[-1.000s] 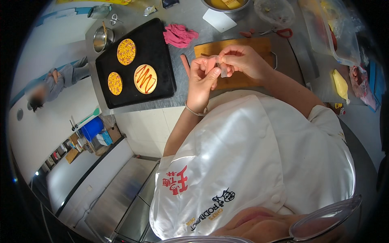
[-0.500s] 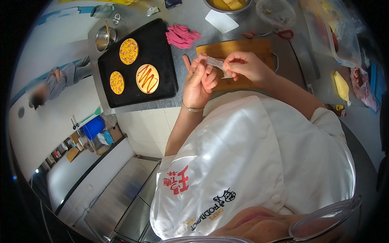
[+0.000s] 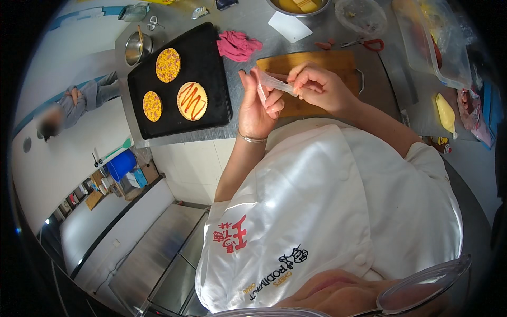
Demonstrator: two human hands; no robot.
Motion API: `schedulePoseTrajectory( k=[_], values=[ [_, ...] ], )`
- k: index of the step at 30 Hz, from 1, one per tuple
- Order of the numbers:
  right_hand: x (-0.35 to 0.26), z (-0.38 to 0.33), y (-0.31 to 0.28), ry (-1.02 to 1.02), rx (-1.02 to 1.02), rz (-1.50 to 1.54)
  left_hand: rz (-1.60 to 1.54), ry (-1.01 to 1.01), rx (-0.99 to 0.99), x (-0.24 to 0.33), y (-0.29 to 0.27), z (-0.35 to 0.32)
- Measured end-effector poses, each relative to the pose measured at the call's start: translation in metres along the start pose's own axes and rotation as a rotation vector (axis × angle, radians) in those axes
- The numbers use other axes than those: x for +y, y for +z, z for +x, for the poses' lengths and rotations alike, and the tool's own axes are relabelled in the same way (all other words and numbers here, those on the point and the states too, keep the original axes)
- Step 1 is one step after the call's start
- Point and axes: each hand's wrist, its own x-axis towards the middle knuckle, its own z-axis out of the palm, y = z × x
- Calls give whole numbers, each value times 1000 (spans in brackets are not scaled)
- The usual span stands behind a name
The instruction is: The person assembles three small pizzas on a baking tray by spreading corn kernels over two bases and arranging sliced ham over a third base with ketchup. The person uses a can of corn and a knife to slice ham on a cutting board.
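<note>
My left hand (image 3: 252, 108) is curled round a slim pink stick (image 3: 260, 87) that looks like a sausage, its thumb stretched out. A strip of clear plastic film (image 3: 277, 83) runs from the stick across to my right hand (image 3: 319, 87), whose fingertips pinch the film's other end. Both hands hover above the near side of a wooden cutting board (image 3: 338, 62). Just left of my left hand lies a black baking tray (image 3: 211, 79). It carries two round crusts (image 3: 168, 65) topped with yellow and pink bits, and one crust (image 3: 192, 101) with a red sauce zigzag.
Behind the board lie a pink cloth (image 3: 238, 46), a white scraper (image 3: 290, 26), red-handled scissors (image 3: 373, 45) and small reddish pieces (image 3: 324, 45). A metal bowl (image 3: 301, 11) stands at the back; a clear plastic bin (image 3: 422, 58) and yellow piping bag (image 3: 446, 113) are right. Another person (image 3: 79, 103) is far left.
The clear film now stretches longer between my hands. My left fingers have shifted round the pink stick, and my right hand has moved slightly right.
</note>
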Motion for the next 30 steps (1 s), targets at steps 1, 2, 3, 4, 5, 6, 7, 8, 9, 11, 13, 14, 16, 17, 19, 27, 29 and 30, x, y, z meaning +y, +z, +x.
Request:
schedulePoseTrajectory(
  k=[1, 2, 3, 4, 5, 6, 7, 8, 9, 11, 13, 14, 16, 17, 19, 27, 29, 30],
  values=[
    [-5, 3, 3, -91, -11, -63, -9, -2, 15, -1, -1, 0],
    [-10, 8, 6, -181, -21, -127, -29, -53, -23, 2, -2, 0],
    [-16, 13, 9, -272, -32, -190, 47, -13, 56, 0, -1, 0],
    [-20, 15, 12, -263, -69, -169, 124, 30, 135, -4, 5, 1],
    [-19, 16, 11, -192, -125, -110, 201, 72, 214, -8, 9, 2],
    [-17, 16, 9, -122, -181, -51, 186, 122, 248, -11, 6, 6],
    [-16, 15, 7, -51, -237, 9, 222, 111, 247, -10, 6, 5],
    [-16, 14, 7, 11, -216, 56, 258, 100, 246, -8, 7, 4],
    [-17, 11, 6, 73, -195, 104, 294, 89, 245, -6, 8, 2],
    [-17, 8, 3, 181, -158, 145, 232, 25, 176, 3, -7, 0],
    [-18, 6, -1, 271, -124, 135, 216, 11, 168, 4, -13, -2],
    [-14, 5, 1, 251, -86, 137, 231, 28, 195, 2, -13, -3],
    [-12, 4, -1, 296, -59, 118, 304, 50, 225, 0, -16, -3],
    [-11, 4, -3, 318, -47, 109, 362, 54, 227, 0, -19, -1],
    [-7, 4, -6, 365, -23, 37, 452, 65, 252, -1, -18, 1],
    [6, -2, -7, 270, 8, -301, 375, 55, 318, 2, -25, 2],
    [7, -3, -7, 209, -8, -413, 479, 51, 419, 1, -27, 4],
    [8, -3, -8, 196, -4, -472, 531, 50, 470, 0, -27, 4]
  ],
)
